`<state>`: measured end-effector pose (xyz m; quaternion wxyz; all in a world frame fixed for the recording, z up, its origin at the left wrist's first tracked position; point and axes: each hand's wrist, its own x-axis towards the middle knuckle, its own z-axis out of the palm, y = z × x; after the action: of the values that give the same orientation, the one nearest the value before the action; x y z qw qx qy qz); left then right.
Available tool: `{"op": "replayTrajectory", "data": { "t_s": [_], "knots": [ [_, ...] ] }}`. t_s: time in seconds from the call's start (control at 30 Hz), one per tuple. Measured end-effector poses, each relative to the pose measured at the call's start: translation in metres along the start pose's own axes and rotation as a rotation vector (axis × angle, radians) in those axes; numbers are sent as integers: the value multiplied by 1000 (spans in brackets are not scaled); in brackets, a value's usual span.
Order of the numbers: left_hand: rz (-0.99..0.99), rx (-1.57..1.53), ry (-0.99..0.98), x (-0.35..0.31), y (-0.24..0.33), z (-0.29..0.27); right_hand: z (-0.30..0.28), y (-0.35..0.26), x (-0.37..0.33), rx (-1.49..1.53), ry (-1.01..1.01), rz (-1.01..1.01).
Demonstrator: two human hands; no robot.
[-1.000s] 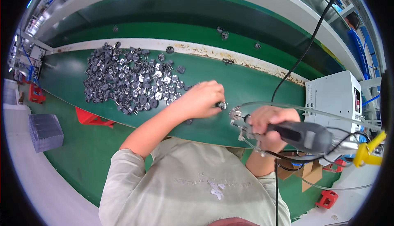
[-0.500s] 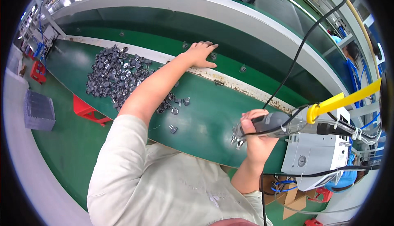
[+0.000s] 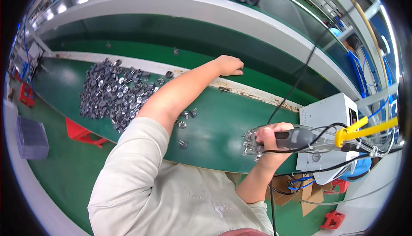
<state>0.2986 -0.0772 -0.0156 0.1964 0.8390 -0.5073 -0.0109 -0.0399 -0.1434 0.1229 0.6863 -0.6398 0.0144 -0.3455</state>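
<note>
Fingers of the left hand (image 3: pixel 230 66) are bent inward over the green strip (image 3: pixel 267 81) beyond the rusty white rail (image 3: pixel 255 93). A small dark part (image 3: pixel 241 69) is seen at the fingertips; whether it is pinched cannot be told. Half a second ago this hand was spread, fingers apart, farther left along the rail; since then it has been shifted right and the fingers folded.

Right hand (image 3: pixel 271 148): wrapped around a grey power tool (image 3: pixel 296 138), thumb laid along the grip. Its metal tip is held over the bare green table (image 3: pixel 214 139), near the front edge. Tool now carried more level; earlier, its rear end was raised.

Heap of small parts (image 3: pixel 109 92) lies at left, much as before, partly hidden by the left arm. A few loose ones (image 3: pixel 183 143) are scattered on the table between arm and tool.

Writing: faint lettering is noted on the pale shirt (image 3: pixel 180 206), blurred. White machine (image 3: pixel 322 114) stands at right, marked with a round dial (image 3: pixel 316 157).
</note>
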Motion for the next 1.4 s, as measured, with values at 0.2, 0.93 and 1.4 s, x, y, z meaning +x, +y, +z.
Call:
{"op": "replayTrajectory", "data": {
  "t_s": [0.2,0.93,1.4],
  "knots": [
    [-125,210,-9,-128,35,-47,3,18,11,198,-237,-72],
    [-148,-92,-34,-225,114,-55,-13,31,13,273,-243,-114],
    [-21,-439,23,-207,136,-10,3,37,15,386,-365,-71]
  ]
}}
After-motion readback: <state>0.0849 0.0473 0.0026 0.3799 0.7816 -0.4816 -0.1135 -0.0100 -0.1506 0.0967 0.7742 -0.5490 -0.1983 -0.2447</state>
